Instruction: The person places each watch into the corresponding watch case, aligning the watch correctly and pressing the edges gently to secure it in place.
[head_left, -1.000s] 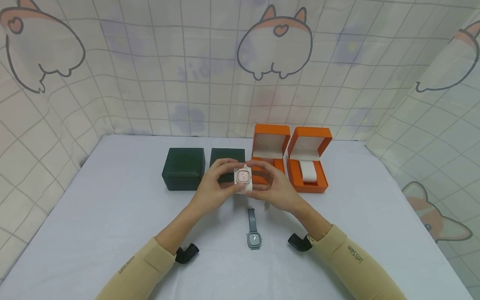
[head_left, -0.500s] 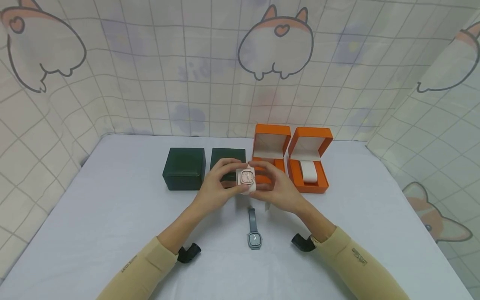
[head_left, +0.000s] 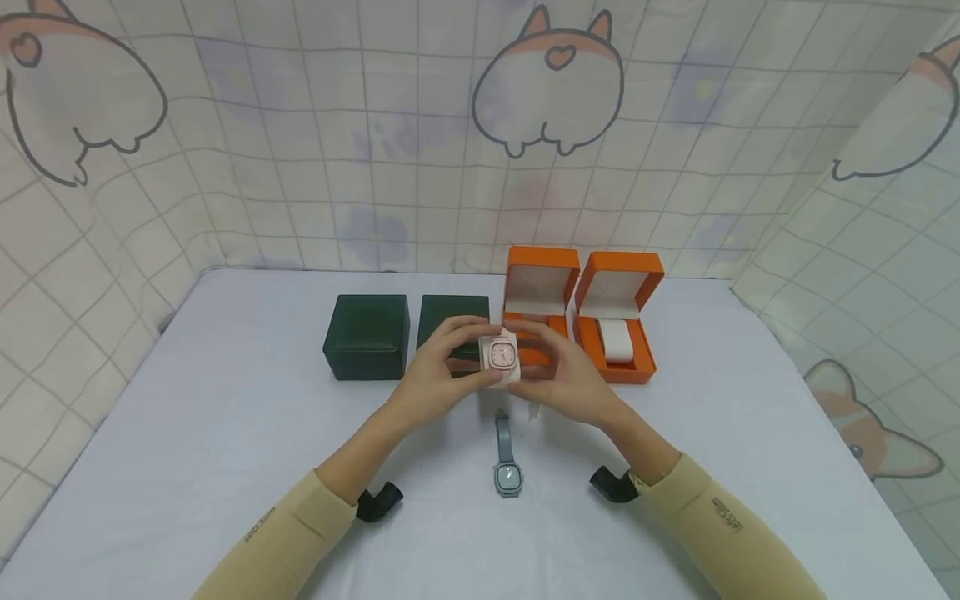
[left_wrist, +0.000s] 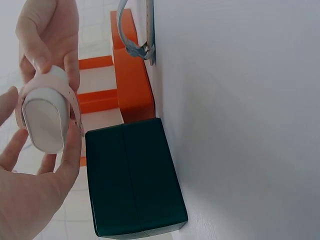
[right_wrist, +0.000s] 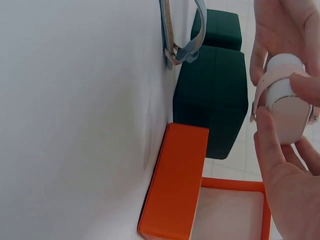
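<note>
Now both my left hand [head_left: 438,371] and right hand [head_left: 566,375] pinch the pink watch on its cushion [head_left: 502,357] — shifted rightward, nearer the open orange box [head_left: 537,310] — held above the table.

Bright, even light; warped edges

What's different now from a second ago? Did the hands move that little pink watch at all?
Both hands, left hand and right hand, have carried the pink watch on its white cushion a little to the right, toward the open orange box. Neither grip has let go. The blue watch, the two dark green boxes and the other orange box lie as before.
</note>
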